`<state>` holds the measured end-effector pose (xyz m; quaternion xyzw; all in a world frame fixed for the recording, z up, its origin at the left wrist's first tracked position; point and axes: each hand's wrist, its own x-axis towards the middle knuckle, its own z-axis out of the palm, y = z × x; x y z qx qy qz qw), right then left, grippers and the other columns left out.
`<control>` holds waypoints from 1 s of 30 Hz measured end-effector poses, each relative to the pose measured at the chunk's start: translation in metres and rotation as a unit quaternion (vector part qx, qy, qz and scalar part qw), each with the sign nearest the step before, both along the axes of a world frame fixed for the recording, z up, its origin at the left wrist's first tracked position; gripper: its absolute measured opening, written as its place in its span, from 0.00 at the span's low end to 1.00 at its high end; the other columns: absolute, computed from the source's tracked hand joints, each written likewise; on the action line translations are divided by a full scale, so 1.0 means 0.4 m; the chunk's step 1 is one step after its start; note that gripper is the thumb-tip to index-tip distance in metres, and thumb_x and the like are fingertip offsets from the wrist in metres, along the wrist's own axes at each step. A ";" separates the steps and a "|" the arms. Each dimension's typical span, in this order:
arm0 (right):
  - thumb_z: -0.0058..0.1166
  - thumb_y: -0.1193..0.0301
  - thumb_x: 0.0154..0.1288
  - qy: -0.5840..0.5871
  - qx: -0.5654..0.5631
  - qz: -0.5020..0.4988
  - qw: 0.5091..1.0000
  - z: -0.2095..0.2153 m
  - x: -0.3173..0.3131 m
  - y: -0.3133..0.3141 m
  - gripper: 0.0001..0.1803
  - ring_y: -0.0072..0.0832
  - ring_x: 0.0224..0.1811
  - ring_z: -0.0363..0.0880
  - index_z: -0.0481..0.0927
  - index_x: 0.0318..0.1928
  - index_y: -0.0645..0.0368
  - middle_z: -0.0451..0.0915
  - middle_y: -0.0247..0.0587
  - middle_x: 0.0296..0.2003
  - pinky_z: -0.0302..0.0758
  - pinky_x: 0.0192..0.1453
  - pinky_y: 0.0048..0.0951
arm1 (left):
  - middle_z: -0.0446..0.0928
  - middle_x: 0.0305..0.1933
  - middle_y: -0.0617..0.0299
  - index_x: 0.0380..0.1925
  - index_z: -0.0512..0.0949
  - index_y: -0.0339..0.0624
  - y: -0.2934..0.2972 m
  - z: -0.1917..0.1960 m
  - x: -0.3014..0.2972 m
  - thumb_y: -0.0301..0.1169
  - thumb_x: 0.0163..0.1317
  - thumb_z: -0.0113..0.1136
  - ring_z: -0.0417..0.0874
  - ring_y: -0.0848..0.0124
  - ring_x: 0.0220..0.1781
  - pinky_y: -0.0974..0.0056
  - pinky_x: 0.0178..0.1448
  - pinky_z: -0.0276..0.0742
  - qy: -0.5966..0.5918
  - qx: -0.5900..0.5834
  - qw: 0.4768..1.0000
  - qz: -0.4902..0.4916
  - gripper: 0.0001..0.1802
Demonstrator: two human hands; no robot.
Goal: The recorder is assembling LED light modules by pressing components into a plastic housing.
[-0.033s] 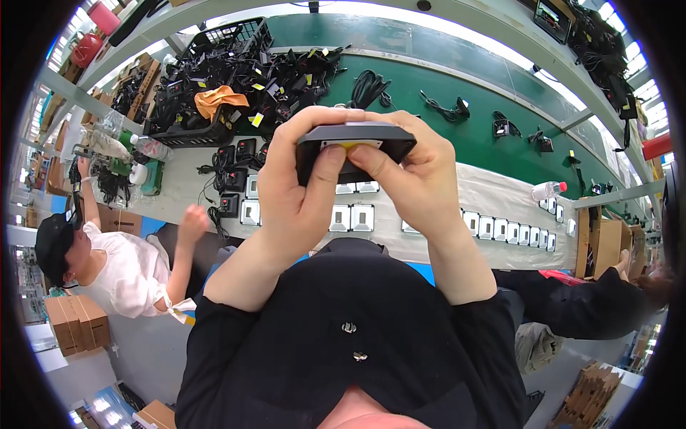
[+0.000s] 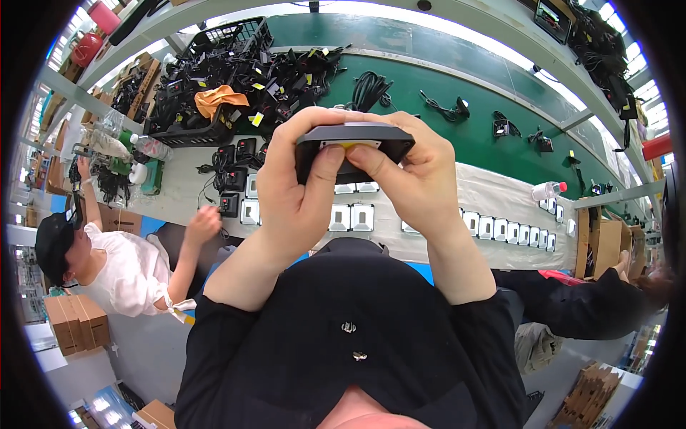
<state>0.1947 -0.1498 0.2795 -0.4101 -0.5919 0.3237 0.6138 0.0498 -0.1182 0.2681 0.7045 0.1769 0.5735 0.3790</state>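
A black, flat rectangular floodlight housing [image 2: 355, 134] is held up in front of my chest between both hands. My left hand [image 2: 299, 171] wraps its left side, with the thumb pressed against the inner face. On the right side my right hand [image 2: 414, 168] grips it in the same way, thumb tip beside the other thumb. A yellow patch on a pale plate shows by the two thumb tips. The fingers behind the housing are mostly hidden. Below it on the bench lie several square lamp units with pale frames [image 2: 351, 218], partly covered by my hands.
A black crate [image 2: 189, 136] of cabled parts with an orange cloth [image 2: 220, 101] stands far left. Black cabled boxes [image 2: 229, 205] lie nearer. A row of pale-framed lamp units [image 2: 500, 229] and a bottle [image 2: 548, 190] are right. Co-workers sit on both sides; one's hand [image 2: 204, 225] nears the boxes.
The left co-worker's hand has moved slightly right, toward the black boxes. My hands and the floodlight housing stay almost exactly where they were.
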 end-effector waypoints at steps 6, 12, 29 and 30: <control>0.58 0.77 0.58 -0.105 -0.067 0.021 0.992 0.012 0.010 0.027 0.11 0.17 0.38 0.75 0.79 0.43 0.66 0.79 0.35 0.36 0.72 0.41 0.20 | 0.72 0.48 0.54 0.51 0.62 0.37 0.010 -0.038 0.025 0.21 0.64 0.47 0.75 0.70 0.48 0.65 0.54 0.70 -0.119 -0.071 0.990 -0.006 0.15; 0.50 0.73 0.63 -0.004 -0.016 0.034 0.999 -0.004 -0.016 0.016 0.12 0.29 0.40 0.75 0.77 0.45 0.64 0.77 0.43 0.38 0.71 0.45 0.26 | 0.67 0.53 0.51 0.51 0.59 0.41 0.005 -0.046 0.022 0.19 0.63 0.44 0.70 0.68 0.54 0.63 0.59 0.65 -0.172 -0.068 0.979 -0.090 0.17; 0.54 0.78 0.57 -0.010 0.011 -0.046 0.999 0.003 -0.060 0.055 0.12 0.24 0.35 0.77 0.80 0.44 0.63 0.79 0.39 0.32 0.74 0.40 0.22 | 0.72 0.47 0.53 0.44 0.59 0.42 0.030 -0.043 0.058 0.22 0.62 0.53 0.73 0.73 0.45 0.68 0.51 0.70 -0.250 -0.115 0.961 0.031 0.15; 0.53 0.78 0.59 0.074 -0.028 -0.026 0.997 -0.001 -0.065 0.057 0.13 0.22 0.37 0.77 0.79 0.45 0.64 0.79 0.38 0.34 0.74 0.41 0.22 | 0.71 0.49 0.53 0.45 0.59 0.42 0.028 -0.047 0.066 0.23 0.63 0.53 0.72 0.73 0.46 0.68 0.52 0.69 -0.294 -0.144 0.945 0.012 0.15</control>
